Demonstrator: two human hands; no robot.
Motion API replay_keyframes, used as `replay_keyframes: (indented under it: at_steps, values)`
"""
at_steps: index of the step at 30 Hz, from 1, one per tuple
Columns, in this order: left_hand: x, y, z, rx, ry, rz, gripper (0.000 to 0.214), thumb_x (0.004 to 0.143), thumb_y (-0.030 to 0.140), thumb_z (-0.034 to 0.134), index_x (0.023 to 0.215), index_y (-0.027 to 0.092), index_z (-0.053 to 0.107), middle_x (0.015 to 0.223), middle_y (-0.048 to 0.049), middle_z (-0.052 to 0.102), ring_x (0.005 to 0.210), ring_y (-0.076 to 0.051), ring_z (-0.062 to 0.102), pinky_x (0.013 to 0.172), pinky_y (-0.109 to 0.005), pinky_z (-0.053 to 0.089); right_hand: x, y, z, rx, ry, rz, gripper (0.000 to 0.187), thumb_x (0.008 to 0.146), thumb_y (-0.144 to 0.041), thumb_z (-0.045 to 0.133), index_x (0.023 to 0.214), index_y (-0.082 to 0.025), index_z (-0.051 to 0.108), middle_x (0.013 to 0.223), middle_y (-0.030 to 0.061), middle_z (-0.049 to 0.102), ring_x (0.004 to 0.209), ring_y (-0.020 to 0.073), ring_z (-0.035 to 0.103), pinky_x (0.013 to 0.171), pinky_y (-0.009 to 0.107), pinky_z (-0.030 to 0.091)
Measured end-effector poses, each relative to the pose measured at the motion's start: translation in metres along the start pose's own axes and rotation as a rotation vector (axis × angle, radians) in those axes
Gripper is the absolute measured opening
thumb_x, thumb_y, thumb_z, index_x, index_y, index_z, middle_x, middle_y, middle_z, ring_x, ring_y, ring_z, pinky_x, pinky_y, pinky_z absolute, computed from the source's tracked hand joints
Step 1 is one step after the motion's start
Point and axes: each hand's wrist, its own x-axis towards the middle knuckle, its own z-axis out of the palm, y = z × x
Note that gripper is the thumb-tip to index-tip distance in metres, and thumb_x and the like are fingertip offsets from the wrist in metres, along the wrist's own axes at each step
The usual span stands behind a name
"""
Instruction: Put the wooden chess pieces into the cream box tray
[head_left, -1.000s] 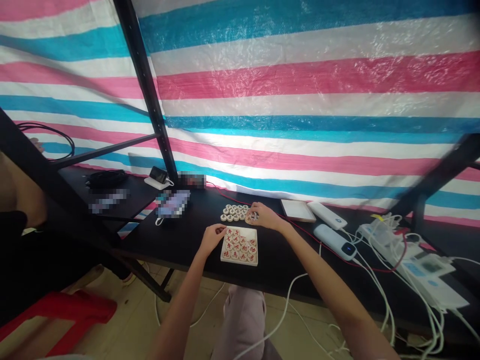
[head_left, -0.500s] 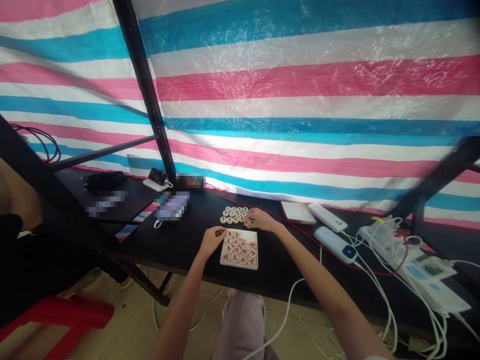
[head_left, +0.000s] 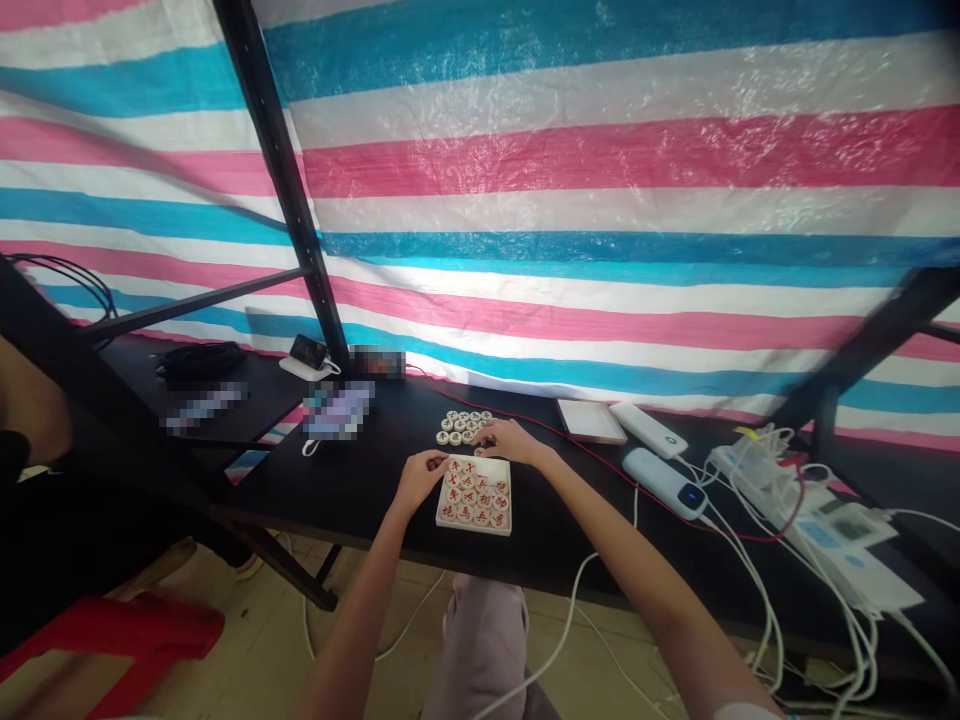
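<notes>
1. A wooden tray [head_left: 474, 527] of red-marked pieces [head_left: 472, 495] is set near the table's [head_left: 360, 490] front edge. The left hand [head_left: 420, 473] is curled at its left rim, grip unclear.
2. The right hand [head_left: 507, 441] is curled over loose pieces [head_left: 456, 428] just behind; whether one is pinched cannot be told.
3. A fumbled piece could be rolled off.

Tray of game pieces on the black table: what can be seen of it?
The tray is a shallow, pale square, seemingly wooden, lying flat near the front edge of the black table. Round pale pieces with red characters fill it in rows. The left hand rests at its far left corner; the right hand is just beyond its far edge, by loose pieces.
</notes>
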Motion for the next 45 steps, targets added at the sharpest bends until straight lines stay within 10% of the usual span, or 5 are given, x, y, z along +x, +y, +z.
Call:
replay_keyframes:
  at_steps: [9, 18, 34, 45]
  values:
    - [-0.001, 0.001, 0.000, -0.002, 0.004, 0.007, 0.035, 0.073, 0.042, 0.052, 0.084, 0.013, 0.070, 0.067, -0.0039, 0.065, 0.056, -0.012, 0.051, 0.054, -0.023, 0.038, 0.003, 0.010, 0.009, 0.025, 0.022, 0.026, 0.035, 0.076, -0.006, 0.051, 0.099, -0.029, 0.065, 0.103, -0.0023, 0.062, 0.094, 0.0130, 0.055, 0.074, 0.022, 0.037]
    - [0.000, 0.000, 0.000, -0.004, 0.004, 0.014, 0.036, 0.073, 0.042, 0.052, 0.084, 0.013, 0.070, 0.068, -0.0045, 0.066, 0.058, -0.013, 0.053, 0.056, -0.024, 0.039, -0.009, 0.003, 0.013, -0.190, 0.114, 0.119, 0.019, 0.078, -0.026, 0.061, 0.097, -0.027, 0.063, 0.109, 0.0031, 0.058, 0.100, 0.0193, 0.050, 0.082, 0.033, 0.030]
    - [0.000, -0.003, 0.000, -0.013, 0.004, 0.020, 0.038, 0.074, 0.044, 0.051, 0.086, 0.013, 0.070, 0.073, -0.0058, 0.067, 0.063, -0.015, 0.056, 0.059, -0.024, 0.041, -0.036, 0.046, 0.009, 0.163, 0.322, 0.149, 0.056, 0.069, -0.023, 0.068, 0.121, -0.025, 0.050, 0.094, 0.0007, 0.061, 0.079, 0.0154, 0.049, 0.072, 0.027, 0.039]
    - [-0.001, -0.005, 0.002, -0.011, 0.009, 0.028, 0.036, 0.075, 0.042, 0.051, 0.087, 0.013, 0.070, 0.072, -0.0053, 0.067, 0.062, -0.014, 0.056, 0.058, -0.024, 0.041, -0.038, 0.067, 0.028, 0.235, 0.265, 0.203, 0.043, 0.068, -0.025, 0.068, 0.110, -0.022, 0.059, 0.094, 0.0021, 0.059, 0.072, 0.0130, 0.050, 0.071, 0.028, 0.042]
